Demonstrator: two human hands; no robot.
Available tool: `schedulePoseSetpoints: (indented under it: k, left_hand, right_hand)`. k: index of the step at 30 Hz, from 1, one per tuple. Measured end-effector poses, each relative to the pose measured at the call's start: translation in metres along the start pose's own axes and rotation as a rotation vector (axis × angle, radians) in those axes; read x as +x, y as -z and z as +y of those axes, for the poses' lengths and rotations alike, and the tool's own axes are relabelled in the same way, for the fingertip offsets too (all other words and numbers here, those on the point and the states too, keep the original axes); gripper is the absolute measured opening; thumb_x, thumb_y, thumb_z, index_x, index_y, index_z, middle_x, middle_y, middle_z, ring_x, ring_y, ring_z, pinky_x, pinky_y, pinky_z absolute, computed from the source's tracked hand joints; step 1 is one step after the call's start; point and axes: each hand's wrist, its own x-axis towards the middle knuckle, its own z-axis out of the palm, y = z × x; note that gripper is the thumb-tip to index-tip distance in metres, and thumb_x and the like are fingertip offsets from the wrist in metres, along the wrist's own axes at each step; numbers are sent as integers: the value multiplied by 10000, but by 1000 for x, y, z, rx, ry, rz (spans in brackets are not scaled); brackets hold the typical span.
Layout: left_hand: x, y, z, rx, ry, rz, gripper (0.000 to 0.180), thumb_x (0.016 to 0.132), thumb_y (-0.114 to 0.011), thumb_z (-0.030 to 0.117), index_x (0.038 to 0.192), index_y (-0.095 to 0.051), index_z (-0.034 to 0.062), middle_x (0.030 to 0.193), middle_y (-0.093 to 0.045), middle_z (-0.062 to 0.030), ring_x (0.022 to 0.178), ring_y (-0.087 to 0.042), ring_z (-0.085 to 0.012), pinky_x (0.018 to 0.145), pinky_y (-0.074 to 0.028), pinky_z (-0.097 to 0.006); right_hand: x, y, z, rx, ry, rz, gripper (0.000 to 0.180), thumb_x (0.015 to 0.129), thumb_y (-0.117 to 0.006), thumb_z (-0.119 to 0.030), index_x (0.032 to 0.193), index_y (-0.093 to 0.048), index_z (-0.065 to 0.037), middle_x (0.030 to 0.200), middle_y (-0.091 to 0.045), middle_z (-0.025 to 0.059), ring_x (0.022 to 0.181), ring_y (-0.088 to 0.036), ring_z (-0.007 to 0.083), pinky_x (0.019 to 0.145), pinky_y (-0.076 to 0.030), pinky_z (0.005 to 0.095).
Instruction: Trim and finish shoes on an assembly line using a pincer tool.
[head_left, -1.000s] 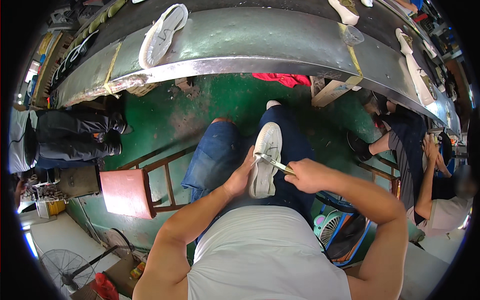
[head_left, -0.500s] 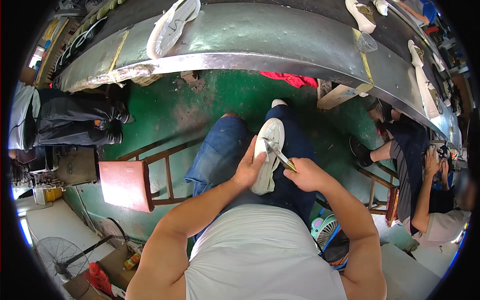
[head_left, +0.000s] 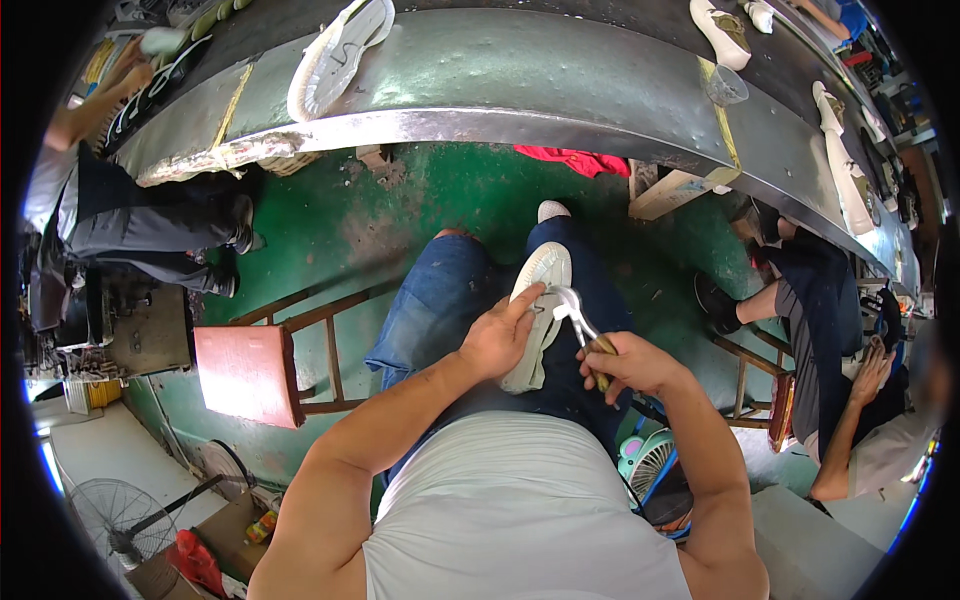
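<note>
**A:** ok what are the fingers up to?

**B:** Right hand [head_left: 640, 365] has the pliers [head_left: 597, 348], but with a looser curl than half a second ago, when it was more of a fist. You can see more of the handles now, spread a bit. Left hand [head_left: 495, 342] has hold of the white shoe [head_left: 540, 345] along its left side, pointer finger stretched over the top. Can't see what's going on underneath.

**A:** And the pliers' head? It was right on the shoe before.

**B:** Yeah, it's swung over to the right edge and turned. Can't tell if it's touching or just above. My read: that bite has been let go and the tool's being re-aimed, so the shoe's still mid-job.

**A:** Shoe moved at all?

**B:** Barely. It's lying on the right leg of the blue jeans [head_left: 425, 305], toe pointing away from the body.

**A:** Anything further out?

**B:** A similar shoe [head_left: 335, 65] sits on the metal counter [head_left: 540, 60] ahead, same spot near the edge. Big change is the co-worker on the left [head_left: 70, 180], whose arms now reach over the counter. Doesn't affect the shoe on the lap, I'd say.
</note>
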Motion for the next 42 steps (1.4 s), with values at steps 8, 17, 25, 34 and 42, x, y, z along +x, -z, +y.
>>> schedulePoseSetpoints:
  k: [8,17,25,34,42]
  left_hand:
    - [4,-1,3,11,20,-77,441,1028,-448,147,1467,-421,118,1311,-560,-278,1199,-567,-422,1031,-464,-432]
    - [-5,-4,0,-4,108,1,710,1025,-467,269,1579,-63,87,1384,-482,-323,1237,-527,-471,1067,-415,-454]
    - [-6,-1,-11,-178,248,-161,892,1009,-515,289,1557,136,21,1485,-356,-362,1350,-454,-429,1128,-352,-409]
    - [-26,4,-44,-337,155,-407,992,969,-595,234,1519,206,33,1538,-271,-294,1393,-377,-309,1129,-325,-338]
    - [24,-1,-21,-408,208,-52,766,964,-624,369,1446,-232,-79,1337,-537,-263,1192,-581,-339,1027,-454,-412]
  right_hand:
    - [54,1,-17,-747,441,378,427,1046,-457,-360,945,-590,33,730,-648,156,636,-656,267,645,-528,396]
    - [41,-4,-57,-605,140,216,441,1043,-451,-363,923,-580,42,715,-644,185,658,-656,338,653,-519,436]
    - [24,-20,-5,-1055,413,322,431,1030,-457,-373,967,-590,32,867,-665,257,837,-642,450,751,-490,537]
    - [0,-41,-2,-798,635,364,385,1020,-480,-363,999,-587,6,889,-663,229,857,-639,444,751,-497,514]
    - [17,-19,58,-358,377,303,428,1043,-470,-393,1046,-586,18,836,-669,142,742,-680,282,672,-524,415]
